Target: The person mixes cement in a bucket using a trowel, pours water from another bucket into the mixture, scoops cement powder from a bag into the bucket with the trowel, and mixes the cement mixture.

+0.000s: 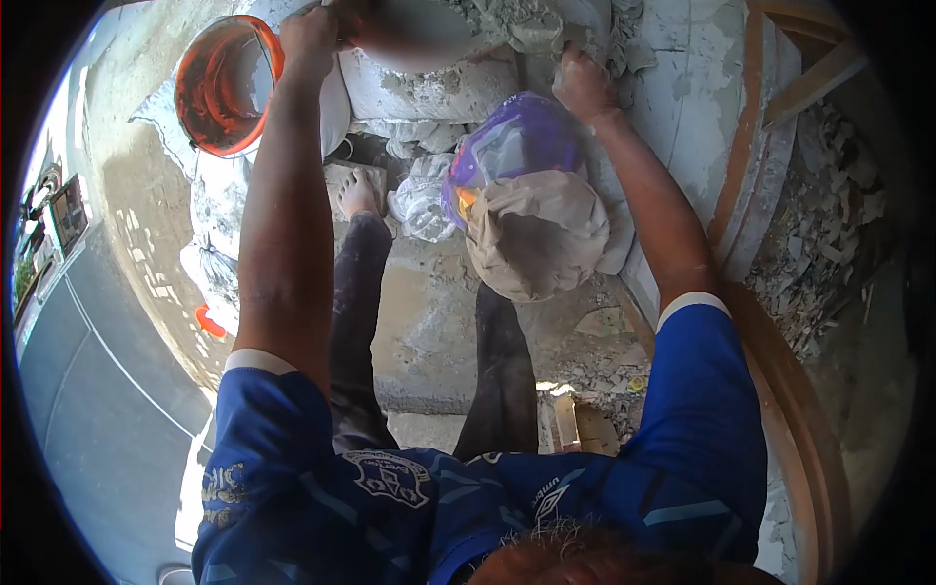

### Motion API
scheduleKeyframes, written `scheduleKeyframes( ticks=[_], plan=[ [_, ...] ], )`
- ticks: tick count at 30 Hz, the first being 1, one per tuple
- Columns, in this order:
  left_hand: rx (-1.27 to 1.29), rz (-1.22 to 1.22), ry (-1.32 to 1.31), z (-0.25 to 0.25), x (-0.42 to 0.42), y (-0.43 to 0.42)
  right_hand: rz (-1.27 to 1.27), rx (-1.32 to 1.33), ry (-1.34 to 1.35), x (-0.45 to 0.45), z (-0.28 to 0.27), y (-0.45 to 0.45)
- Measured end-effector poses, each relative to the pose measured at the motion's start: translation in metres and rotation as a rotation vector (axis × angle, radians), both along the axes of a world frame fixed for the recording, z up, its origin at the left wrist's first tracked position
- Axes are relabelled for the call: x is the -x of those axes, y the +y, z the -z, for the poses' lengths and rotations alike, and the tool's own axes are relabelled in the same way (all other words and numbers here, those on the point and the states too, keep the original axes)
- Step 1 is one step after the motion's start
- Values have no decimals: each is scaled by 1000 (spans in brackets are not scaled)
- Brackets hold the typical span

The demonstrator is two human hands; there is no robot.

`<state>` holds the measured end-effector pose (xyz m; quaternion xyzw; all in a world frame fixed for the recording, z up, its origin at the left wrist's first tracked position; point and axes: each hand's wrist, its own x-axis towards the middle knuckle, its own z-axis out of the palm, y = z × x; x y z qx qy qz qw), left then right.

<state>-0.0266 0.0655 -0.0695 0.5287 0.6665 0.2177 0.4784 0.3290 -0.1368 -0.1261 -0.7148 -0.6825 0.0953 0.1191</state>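
At the top of the head view my left hand (310,41) is closed at the left edge of a round, mortar-smeared container (429,37). The container is blurred, reddish on its left side, and partly cut off by the frame. My right hand (585,86) is curled closed beside a lump of wet grey mortar (534,27); its fingertips are hidden, so what it grips is unclear. Just left of my left forearm an orange bucket (226,86), smeared with grey inside, shows its open mouth. Below my right hand lie a purple plastic bag (526,132) and an open beige sack (536,239).
Pale filled sacks (439,90) support the container. My bare foot (361,192) rests between a crumpled clear bag (426,200) and white sacks (216,195). Broken rubble (829,224) lies at right beyond a brown frame edge (738,127). Debris (609,375) covers the floor near my legs.
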Motion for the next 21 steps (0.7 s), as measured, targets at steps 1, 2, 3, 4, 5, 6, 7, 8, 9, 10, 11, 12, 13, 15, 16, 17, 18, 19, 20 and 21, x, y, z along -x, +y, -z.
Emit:
scheduleKeyframes(
  ticks=[1, 2, 3, 4, 5, 6, 7, 8, 9, 10, 11, 12, 13, 15, 16, 17, 18, 19, 20, 21],
  plan=[
    [12, -12, -2, -20, -13, -10, -16, 89, -88, -14, -4, -13],
    [100, -261, -198, -43, -29, -16, -27, 162, -183, -33, -12, -17],
    [115, -245, -157, -45, -31, -13, 26, 292, -175, -46, -33, -31],
    [126, -232, -106, -44, -28, -11, 77, 419, -156, -55, -53, -47],
    [108, -221, -136, -49, -31, -13, 61, 399, -156, -69, -65, -65],
    [88, -194, -95, -47, -28, -13, 47, 387, -156, -84, -77, -82],
    [137, -214, -96, -52, -27, -12, 52, 385, -163, -94, -92, -95],
    [193, -231, -98, -55, -27, -15, 70, 388, -122, -103, -107, -109],
    [190, -232, -110, -55, -25, -11, 80, 380, -81, -108, -118, -112],
    [174, -213, -138, -51, -22, -7, 73, 375, -90, -99, -136, -103],
    [174, -192, -165, -44, -20, -11, 130, 324, 106, -88, -154, -98],
    [187, -195, -172, -38, -20, -16, 189, 270, 303, -70, -179, -90],
    [178, -198, -156, -35, -19, -13, 255, 296, 315, -49, -204, -71],
    [165, -197, -146, -39, -18, -9, 263, 275, 327, -21, -230, -38],
    [163, -203, -145, -42, -18, -9, 279, 264, 347, -14, -234, -31],
    [172, -187, -126, -45, -19, -9, 323, 280, 351, -17, -215, -25],
    [181, -173, -105, -45, -18, -10, 316, 284, 353, -17, -207, -19],
    [181, -184, -91, -44, -19, -10, 312, 337, 358, -16, -200, -13],
    [179, -194, -88, -43, -19, -10, 305, 388, 362, -14, -193, -8],
    [168, -198, -79, -44, -20, -9, 349, 484, 581, -8, -194, -1]
  ],
)
